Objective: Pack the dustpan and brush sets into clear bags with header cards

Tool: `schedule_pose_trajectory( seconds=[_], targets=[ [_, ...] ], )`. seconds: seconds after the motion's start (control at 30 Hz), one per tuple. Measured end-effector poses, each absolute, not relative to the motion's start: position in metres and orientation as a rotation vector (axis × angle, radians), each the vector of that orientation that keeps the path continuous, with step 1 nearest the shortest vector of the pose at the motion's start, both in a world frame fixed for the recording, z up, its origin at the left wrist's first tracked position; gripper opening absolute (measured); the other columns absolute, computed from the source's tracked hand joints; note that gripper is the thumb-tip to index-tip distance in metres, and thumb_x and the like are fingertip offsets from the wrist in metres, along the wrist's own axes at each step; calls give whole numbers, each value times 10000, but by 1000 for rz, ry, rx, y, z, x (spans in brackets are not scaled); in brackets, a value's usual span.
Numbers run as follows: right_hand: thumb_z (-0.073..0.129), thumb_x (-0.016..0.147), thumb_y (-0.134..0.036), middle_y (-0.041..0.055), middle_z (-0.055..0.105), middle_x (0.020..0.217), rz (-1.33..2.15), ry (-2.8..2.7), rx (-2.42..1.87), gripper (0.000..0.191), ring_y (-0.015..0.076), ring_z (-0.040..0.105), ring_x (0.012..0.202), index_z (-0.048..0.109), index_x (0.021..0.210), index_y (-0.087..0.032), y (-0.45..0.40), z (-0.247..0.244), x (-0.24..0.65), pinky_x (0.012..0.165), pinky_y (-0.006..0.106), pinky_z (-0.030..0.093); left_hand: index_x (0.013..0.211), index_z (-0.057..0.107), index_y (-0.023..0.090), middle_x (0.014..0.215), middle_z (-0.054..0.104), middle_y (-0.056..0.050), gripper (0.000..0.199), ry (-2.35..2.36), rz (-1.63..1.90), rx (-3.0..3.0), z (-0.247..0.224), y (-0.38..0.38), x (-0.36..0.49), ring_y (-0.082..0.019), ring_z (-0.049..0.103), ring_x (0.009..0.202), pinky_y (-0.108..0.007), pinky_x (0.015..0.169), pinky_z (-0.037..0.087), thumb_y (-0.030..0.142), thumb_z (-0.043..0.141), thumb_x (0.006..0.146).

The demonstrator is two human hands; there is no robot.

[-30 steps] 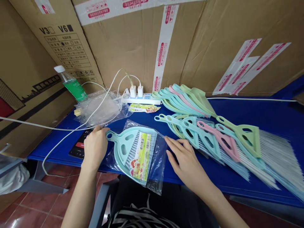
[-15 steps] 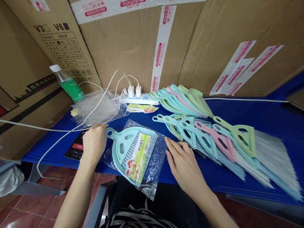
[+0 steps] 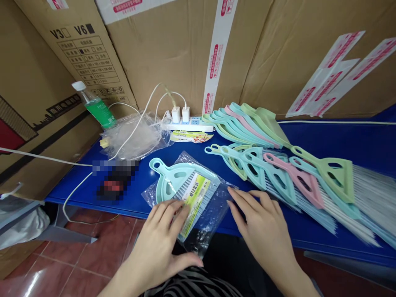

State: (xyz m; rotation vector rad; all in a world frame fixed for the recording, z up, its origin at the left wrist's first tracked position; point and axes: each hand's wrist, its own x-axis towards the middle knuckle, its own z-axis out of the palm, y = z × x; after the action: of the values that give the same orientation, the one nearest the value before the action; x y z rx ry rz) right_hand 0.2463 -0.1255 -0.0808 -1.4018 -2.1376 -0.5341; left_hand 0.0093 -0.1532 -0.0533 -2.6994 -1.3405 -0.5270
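A light-blue dustpan (image 3: pixel 160 168) lies on the blue table with a matching small brush (image 3: pixel 208 201) nested in it. The two are inside a clear plastic bag (image 3: pixel 213 225), along with a yellow-green printed card (image 3: pixel 198 192) on the bristles. Over the lower left of this set lies my left hand (image 3: pixel 163 237), fingers extended on the bag and card, thumb spread away. At the bag's right edge is my right hand (image 3: pixel 260 222), its fingers stretched out, with index finger and thumb tips apart at the film.
Loose brushes (image 3: pixel 297 181) lie fanned out on the right, below a row of nested dustpans (image 3: pixel 247 123). Behind are printed cards (image 3: pixel 192 136), a power strip (image 3: pixel 198 126), clear bags (image 3: pixel 133 138) and a bottle (image 3: pixel 100 111). Cardboard boxes (image 3: pixel 173 53) wall the back. A white cable (image 3: pixel 74 194) crosses the left.
My left hand has moved from the dustpan's handle, down and right onto the bagged set. My right hand stays by the bag's edge. The camera view has shifted.
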Motion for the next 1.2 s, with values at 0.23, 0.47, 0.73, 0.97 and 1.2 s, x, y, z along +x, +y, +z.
schedule_pose_trajectory(
  seconds=[0.23,0.47,0.73,0.97,1.2],
  targets=[
    [474,955,-137,67,771,880,-487,-2080,-1397,281,237,581,811,744,1023,-173,-134,-82,252,645,355,398,1261,545,155,1264,634,-151,530,-1277,-498,-2766,-58,-149,13,-311,571,1227,-509,1026,507,552,498,913],
    [514,938,-93,42,764,826,-442,-2005,-1322,245,214,585,793,744,955,-174,-139,-85,255,645,336,387,1064,548,167,1138,679,-99,178,-1322,-599,-2714,-61,-133,19,-253,612,1194,-503,1067,485,232,401,988],
    [533,948,-137,35,599,668,-421,-1975,-1278,238,177,547,693,734,849,-215,-144,-86,252,626,310,411,992,518,188,1157,666,-81,95,-1292,-590,-2791,-56,-113,13,-223,586,1233,-476,1096,460,171,427,972],
    [593,887,-79,88,682,896,-408,-2083,-1195,179,220,590,893,728,881,-196,-144,-90,251,771,344,486,1016,516,192,1174,650,-89,156,-1272,-455,-2845,-46,-105,9,-224,586,1231,-483,1103,455,154,369,978],
    [550,918,-126,84,732,997,-335,-2099,-1187,203,232,631,932,723,889,-227,-142,-92,254,803,385,518,1056,515,167,1180,641,-111,258,-1179,-332,-2746,-52,-105,12,-260,591,1226,-503,1087,468,36,330,933]
  ],
)
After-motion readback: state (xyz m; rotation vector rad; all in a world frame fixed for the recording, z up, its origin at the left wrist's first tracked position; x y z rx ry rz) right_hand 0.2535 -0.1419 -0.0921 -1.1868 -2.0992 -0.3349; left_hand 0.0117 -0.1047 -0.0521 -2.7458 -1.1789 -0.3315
